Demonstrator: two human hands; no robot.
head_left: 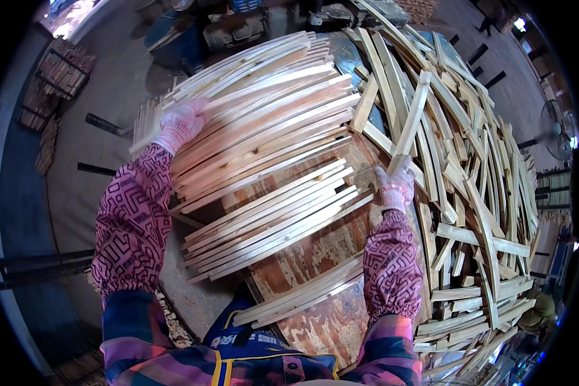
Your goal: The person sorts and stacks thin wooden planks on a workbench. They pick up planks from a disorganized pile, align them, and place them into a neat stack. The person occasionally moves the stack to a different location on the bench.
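Left hand [181,123] clasped slat stack [264,109] at far-left end; right hand [395,183] pinched its near-right end. Advisable: keep ends flush, grip even.

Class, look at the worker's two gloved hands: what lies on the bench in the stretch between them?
In the head view, stacks of long pale wooden slats span the stretch between the left hand and the right hand, lying on the worn brown board.
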